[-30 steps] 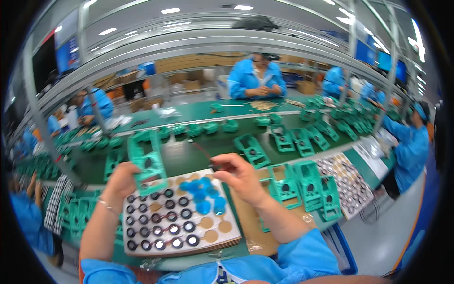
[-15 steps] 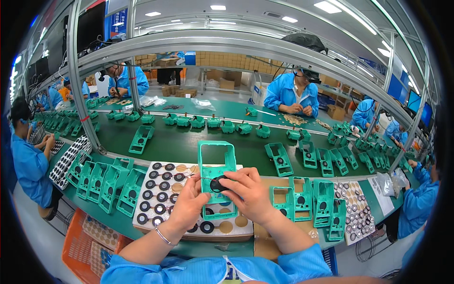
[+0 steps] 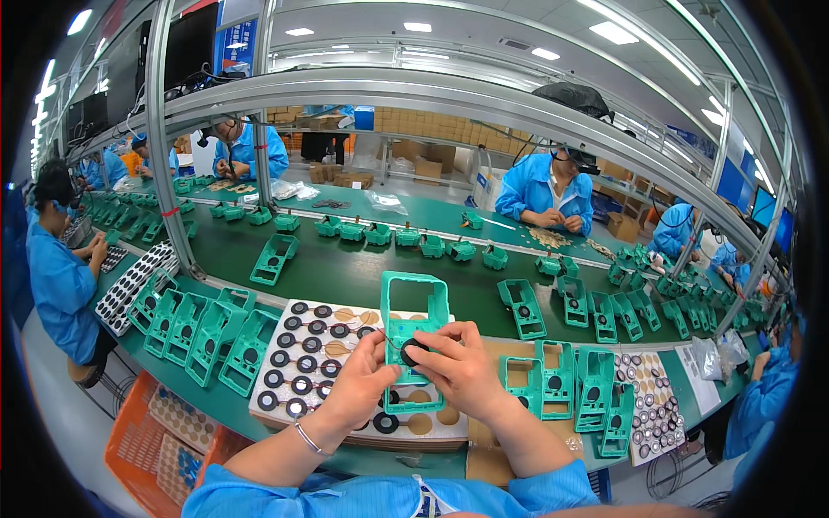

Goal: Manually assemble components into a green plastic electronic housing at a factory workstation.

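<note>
In front of my chest, my left hand (image 3: 361, 373) grips the left side of a green plastic housing (image 3: 440, 304), which has a large rectangular opening at its top. My right hand (image 3: 466, 369) is closed on a small round black speaker (image 3: 412, 352), with fingers and thumb at its right edge. The speaker lies against the middle of the housing; whether it is seated there I cannot tell. A thin wire runs from it toward my left fingers. Beneath both hands is a white foam tray (image 3: 292, 392) holding rows of similar black speakers and tan discs.
More green housings (image 3: 210, 339) stand to the left, and others (image 3: 553, 380) to the right on cardboard. Several lie on the dark green conveyor (image 3: 363, 268) ahead. An orange crate (image 3: 129, 457) is below left. A metal frame bar (image 3: 363, 95) crosses overhead. Co-workers sit around the line.
The whole view has shifted, so the scene lies slightly farther right and lower. My right fingers have moved slightly over the speaker; both hands keep their holds.
</note>
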Tool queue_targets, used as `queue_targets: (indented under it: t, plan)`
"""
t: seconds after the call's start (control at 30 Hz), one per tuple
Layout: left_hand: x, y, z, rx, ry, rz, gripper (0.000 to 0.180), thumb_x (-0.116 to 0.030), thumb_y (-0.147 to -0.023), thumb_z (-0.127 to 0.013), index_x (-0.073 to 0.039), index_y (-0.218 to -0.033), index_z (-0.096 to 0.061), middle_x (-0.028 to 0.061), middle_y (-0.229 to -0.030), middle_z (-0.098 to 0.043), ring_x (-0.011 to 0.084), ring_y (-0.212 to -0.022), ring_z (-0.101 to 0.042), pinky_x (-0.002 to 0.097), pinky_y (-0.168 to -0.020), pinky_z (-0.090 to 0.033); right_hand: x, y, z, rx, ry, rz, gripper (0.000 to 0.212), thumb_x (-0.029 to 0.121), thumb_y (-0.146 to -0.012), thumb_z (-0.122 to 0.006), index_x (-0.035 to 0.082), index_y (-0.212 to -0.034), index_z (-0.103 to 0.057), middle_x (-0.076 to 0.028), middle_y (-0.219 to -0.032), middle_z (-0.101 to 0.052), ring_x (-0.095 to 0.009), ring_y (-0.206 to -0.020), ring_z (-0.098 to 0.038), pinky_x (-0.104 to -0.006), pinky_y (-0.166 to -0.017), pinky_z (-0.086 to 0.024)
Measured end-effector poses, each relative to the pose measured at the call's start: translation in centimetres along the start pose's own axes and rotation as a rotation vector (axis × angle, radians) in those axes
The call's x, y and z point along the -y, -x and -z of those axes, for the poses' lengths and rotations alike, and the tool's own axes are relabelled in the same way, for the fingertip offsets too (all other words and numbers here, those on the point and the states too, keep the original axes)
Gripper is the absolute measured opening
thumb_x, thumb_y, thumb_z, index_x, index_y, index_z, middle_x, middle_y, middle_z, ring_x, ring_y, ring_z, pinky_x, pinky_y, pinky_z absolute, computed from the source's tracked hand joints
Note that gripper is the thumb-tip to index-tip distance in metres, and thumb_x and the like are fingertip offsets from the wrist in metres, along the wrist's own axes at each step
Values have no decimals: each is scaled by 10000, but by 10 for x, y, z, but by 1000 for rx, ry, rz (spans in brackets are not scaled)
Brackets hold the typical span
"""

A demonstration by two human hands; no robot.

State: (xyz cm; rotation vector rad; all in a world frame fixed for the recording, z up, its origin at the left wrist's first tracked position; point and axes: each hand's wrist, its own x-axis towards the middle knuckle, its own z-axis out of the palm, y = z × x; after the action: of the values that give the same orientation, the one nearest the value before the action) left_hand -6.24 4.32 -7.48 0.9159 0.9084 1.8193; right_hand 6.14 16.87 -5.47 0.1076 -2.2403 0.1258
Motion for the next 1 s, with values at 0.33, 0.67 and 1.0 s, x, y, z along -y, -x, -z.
queue_targets:
  t: [0.33,0.67,1.0]
  plan:
    - [-1,2,3,4,-79,-28,555,79,-806,-425,52,-1321,-218,154,-1209,-455,185,-1103,-481,311,-927,-416,13,-4,10,83,160,30,330,97,-675,-715,132,-996,-644,-131,-1237,-473,-299,-1004,-480,-392,-798,-445]
    - [0,5,-10,-21,-172,-160,519,69,-827,-411,35,-1314,-234,144,-1207,-437,183,-1134,-450,317,-951,-386,-4,9,6,-271,-461,-517,392,183,-730,-743,14,-989,-502,-117,-1016,-516,-194,-854,-522,-317,-739,-451]
    - [19,13,-5,-5,-800,-457,482,30,-818,-441,30,-1275,-287,169,-1140,-415,252,-1019,-457,341,-909,-364,-14,11,-14,59,-1252,-782,403,148,-829,-646,-3,-1161,-476,-81,-1054,-598,-133,-939,-574,-291,-832,-469]
